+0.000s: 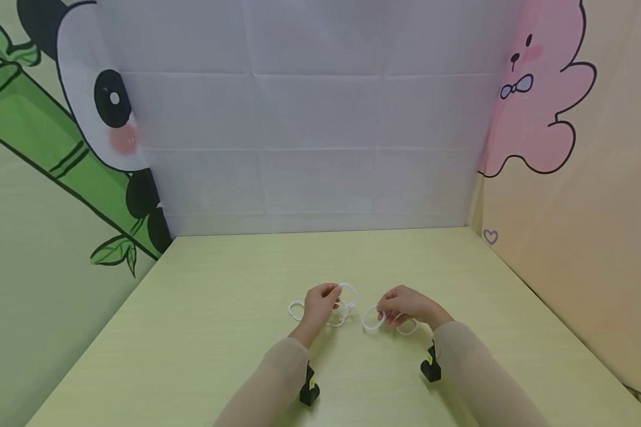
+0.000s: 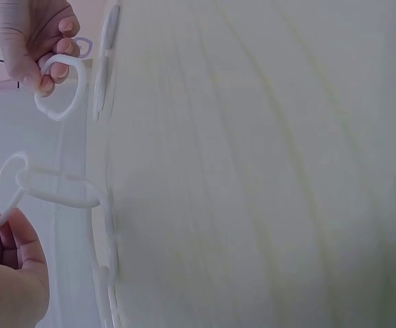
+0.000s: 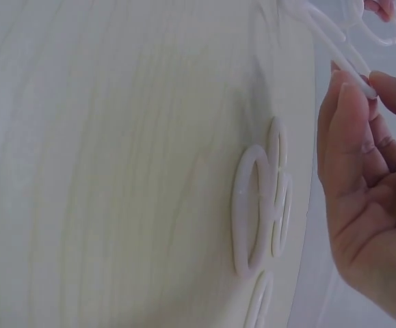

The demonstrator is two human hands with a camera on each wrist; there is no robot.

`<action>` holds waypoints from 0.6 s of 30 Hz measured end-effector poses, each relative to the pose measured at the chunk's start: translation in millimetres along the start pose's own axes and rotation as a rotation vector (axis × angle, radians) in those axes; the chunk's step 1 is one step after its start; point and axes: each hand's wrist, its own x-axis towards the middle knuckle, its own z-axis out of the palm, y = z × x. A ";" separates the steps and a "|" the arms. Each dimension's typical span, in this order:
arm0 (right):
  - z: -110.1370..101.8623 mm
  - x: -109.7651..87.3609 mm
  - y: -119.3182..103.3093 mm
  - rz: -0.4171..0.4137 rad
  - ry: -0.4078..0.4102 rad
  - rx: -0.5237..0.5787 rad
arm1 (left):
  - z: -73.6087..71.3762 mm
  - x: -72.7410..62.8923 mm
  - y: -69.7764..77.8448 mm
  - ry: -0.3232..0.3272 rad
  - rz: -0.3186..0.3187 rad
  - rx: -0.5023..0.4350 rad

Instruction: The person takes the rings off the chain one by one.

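My left hand (image 1: 318, 307) pinches a white plastic chain link (image 1: 355, 290) between thumb and fingers. In the left wrist view a second link (image 2: 61, 199) hooks through that held link, and further links (image 2: 111, 239) run down from it to the table. To the right, my right hand (image 1: 410, 303) pinches another white link (image 1: 364, 323) just above the table. A small gap separates this link from the left hand's chain in the head view. Loose white links (image 3: 240, 219) lie under and beside the right hand.
A pale wooden table (image 1: 235, 284) spreads under both hands. One white link (image 1: 291, 308) shows left of my left hand. A white cloth backdrop (image 1: 315, 118) stands at the far edge, with printed walls on both sides. Black wrist mounts (image 1: 310, 391) hang below the sleeves.
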 end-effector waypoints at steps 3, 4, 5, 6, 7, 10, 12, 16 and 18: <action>-1.8 -0.3 2.5 0.001 -0.005 -0.011 | 1.1 0.1 -0.1 -0.001 -0.007 0.004; -2.3 -0.5 3.2 0.003 -0.006 -0.013 | 1.4 0.4 -0.2 -0.001 -0.010 0.003; -2.7 -0.6 4.1 0.005 -0.009 -0.016 | 1.8 0.6 -0.2 -0.001 -0.013 0.002; -3.0 -0.6 4.7 0.007 -0.011 -0.017 | 2.0 1.0 -0.3 0.000 -0.015 0.002; -3.3 -0.6 5.5 0.008 -0.013 -0.018 | 2.3 1.5 -0.7 0.001 -0.017 0.000; -3.9 -0.7 6.9 0.015 -0.020 -0.019 | 3.3 2.9 -1.5 0.004 -0.013 -0.002; -4.6 -0.8 7.1 0.014 -0.025 -0.020 | 3.9 3.3 -1.4 0.005 -0.008 0.000; -6.3 -1.3 7.1 0.018 -0.033 -0.025 | 4.9 3.6 -0.6 0.005 -0.005 -0.003; -7.1 -1.5 7.2 0.019 -0.032 -0.027 | 5.2 3.7 -0.8 0.003 -0.001 -0.006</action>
